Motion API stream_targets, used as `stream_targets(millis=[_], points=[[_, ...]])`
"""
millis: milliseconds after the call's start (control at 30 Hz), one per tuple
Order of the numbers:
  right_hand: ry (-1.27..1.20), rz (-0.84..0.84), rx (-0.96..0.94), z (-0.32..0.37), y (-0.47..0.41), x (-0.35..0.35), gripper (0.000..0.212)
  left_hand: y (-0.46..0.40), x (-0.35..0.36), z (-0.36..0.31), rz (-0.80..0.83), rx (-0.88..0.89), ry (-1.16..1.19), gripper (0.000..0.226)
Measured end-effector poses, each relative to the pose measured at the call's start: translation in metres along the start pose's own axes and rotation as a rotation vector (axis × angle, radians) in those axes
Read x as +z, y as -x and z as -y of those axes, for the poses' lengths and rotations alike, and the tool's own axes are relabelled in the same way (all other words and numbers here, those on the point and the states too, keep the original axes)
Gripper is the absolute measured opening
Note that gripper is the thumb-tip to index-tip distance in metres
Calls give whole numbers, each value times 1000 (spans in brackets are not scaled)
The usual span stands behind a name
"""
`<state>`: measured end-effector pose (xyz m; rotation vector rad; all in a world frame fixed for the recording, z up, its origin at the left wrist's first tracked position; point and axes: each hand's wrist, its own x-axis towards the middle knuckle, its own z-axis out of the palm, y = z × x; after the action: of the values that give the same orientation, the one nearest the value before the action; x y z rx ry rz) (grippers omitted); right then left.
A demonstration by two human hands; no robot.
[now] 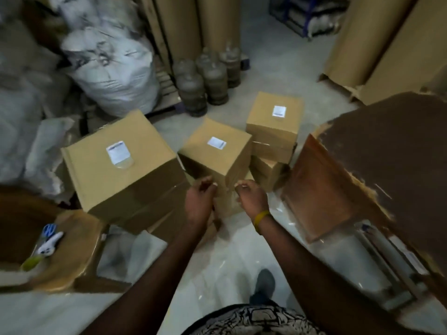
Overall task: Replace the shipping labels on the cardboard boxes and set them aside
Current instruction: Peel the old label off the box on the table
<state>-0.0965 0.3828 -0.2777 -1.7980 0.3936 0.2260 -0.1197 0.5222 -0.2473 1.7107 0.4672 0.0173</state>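
Left hand (202, 201) and right hand (251, 197) loosely curled, holding nothing, at the near corner of the labelled middle box (212, 155), box just beyond the fingers

Three stacks of boxes on the floor ahead of me: left stack (123, 170), middle stack (215, 155), right stack (274, 122) further back. Each top box has a label (117, 151) on its upper face. My left hand (199, 201) and right hand (251, 197) are at the middle stack's near side. Sacks (108, 68) behind left, bottles (205, 78) behind centre.
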Motion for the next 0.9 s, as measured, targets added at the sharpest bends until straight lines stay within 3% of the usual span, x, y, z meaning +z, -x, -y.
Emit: stream_targets(millis=[100,267,367,467,567,667,733,900], points=[[20,101,-154,51,-20,21,19,-14,-26,-37,-172,148,-40,21],[104,255,-412,117,-35,68,27,-31,-76,-74,-465,298,-196,28],[191,344,-508,136,-40,96,36,-47,-110,-71,-604,264,-402,33],[310,407,-551,145,-46,117,46,-68,-149,-59,-710,65,-647,46],[392,477,-501,147,-60,136,59,-88,-187,-42,-712,-208,-637,56],[456,552,-435,144,-72,149,71,-108,-210,-33,-641,-322,-510,64],[466,546,-420,142,-76,155,72,-119,-208,-36,-599,-309,-540,63],[418,207,-381,140,-94,139,62,-145,-170,-61,-516,-99,-592,53]])
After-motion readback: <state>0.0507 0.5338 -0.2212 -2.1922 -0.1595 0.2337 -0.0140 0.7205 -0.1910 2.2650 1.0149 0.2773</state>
